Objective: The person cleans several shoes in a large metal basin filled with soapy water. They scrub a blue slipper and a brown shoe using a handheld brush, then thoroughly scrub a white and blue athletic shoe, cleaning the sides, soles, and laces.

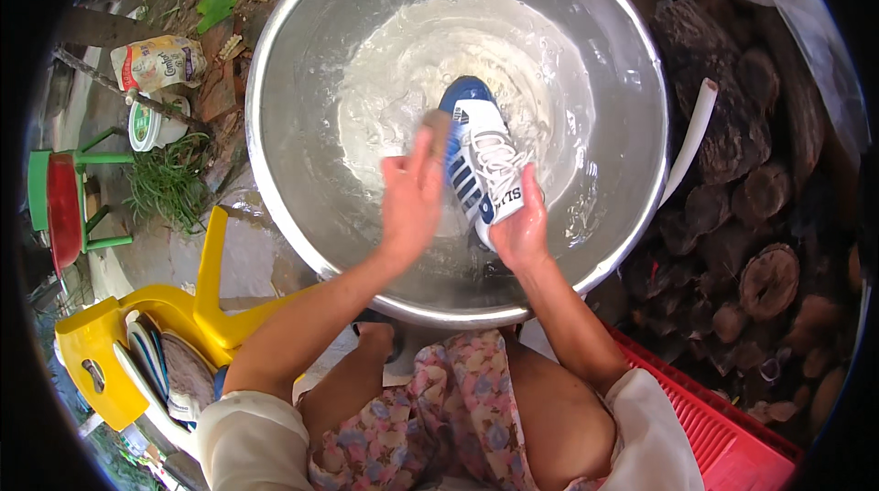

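A large round metal basin [291, 115] holds shallow, cloudy water. Over it, my right hand [522, 230] grips a white sneaker [485, 138] by the heel, its blue toe pointing away from me. Dark stripes run along its side, and its white laces are still in. My left hand [410, 202] has its fingers on a scrub brush [437, 132] with a brown back and blue bristles, smeared by motion. The bristles lie against the shoe's left side.
On the left are a tipped yellow plastic chair [211, 271] with shoes on it [174, 372], a green and red stool [66, 207], a white tub [157, 123] and a plastic packet [165, 63]. Stacked logs [769, 280], a white pipe [693, 138] and a red crate [705, 427] are at right.
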{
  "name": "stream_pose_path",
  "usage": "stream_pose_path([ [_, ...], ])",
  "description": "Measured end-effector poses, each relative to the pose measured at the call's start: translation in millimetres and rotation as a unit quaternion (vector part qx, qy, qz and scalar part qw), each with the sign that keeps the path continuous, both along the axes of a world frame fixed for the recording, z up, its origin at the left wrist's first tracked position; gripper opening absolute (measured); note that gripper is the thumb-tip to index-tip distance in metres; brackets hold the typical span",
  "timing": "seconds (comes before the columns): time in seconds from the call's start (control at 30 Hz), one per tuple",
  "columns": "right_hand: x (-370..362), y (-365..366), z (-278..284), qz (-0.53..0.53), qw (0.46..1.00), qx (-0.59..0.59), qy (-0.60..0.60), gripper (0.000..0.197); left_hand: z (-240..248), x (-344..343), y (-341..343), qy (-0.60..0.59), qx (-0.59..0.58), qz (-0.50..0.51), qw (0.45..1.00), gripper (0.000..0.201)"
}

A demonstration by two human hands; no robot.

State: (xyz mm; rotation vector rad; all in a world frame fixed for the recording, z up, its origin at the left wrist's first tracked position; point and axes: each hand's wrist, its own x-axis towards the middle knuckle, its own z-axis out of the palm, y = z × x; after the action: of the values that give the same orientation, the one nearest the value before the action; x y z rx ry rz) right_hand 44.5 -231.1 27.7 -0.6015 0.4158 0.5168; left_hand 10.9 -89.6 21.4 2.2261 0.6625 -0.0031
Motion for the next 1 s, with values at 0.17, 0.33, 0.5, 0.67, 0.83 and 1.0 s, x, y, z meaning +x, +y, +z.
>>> stream_pose_path([
  [0.17,-10.9,2.4,10.0,0.044,0.999,0.011,0.0,0.061,-2.4,38.4,22.5,-0.051,0.121,-0.216,0.968,0.046],
  [0.33,-27.6,-3.3,-12.0,0.142,0.938,-0.279,-0.149,0.054,-27.1,50.8,58.6,-0.019,0.192,-0.034,0.981,0.047],
  [0.5,-35.8,3.6,-15.4,0.403,0.666,-0.582,-0.235,0.065,-49.1,20.5,70.8,0.066,-0.042,-0.035,0.996,0.049],
  [0.67,-46.0,-2.2,-32.2,0.39,0.587,-0.618,-0.35,0.049,15.9,8.4,10.7,-0.01,0.094,-0.31,0.946,0.046],
  [0.83,-52.0,-0.3,-26.3,0.441,0.518,-0.623,-0.387,0.034,7.9,40.4,62.3,0.117,0.16,-0.11,0.974,0.042],
  [1.0,-46.9,-9.0,-41.2,0.336,0.707,-0.484,-0.392,0.039,43.8,-6.7,-27.1,0.007,0.058,-0.418,0.906,0.04],
])
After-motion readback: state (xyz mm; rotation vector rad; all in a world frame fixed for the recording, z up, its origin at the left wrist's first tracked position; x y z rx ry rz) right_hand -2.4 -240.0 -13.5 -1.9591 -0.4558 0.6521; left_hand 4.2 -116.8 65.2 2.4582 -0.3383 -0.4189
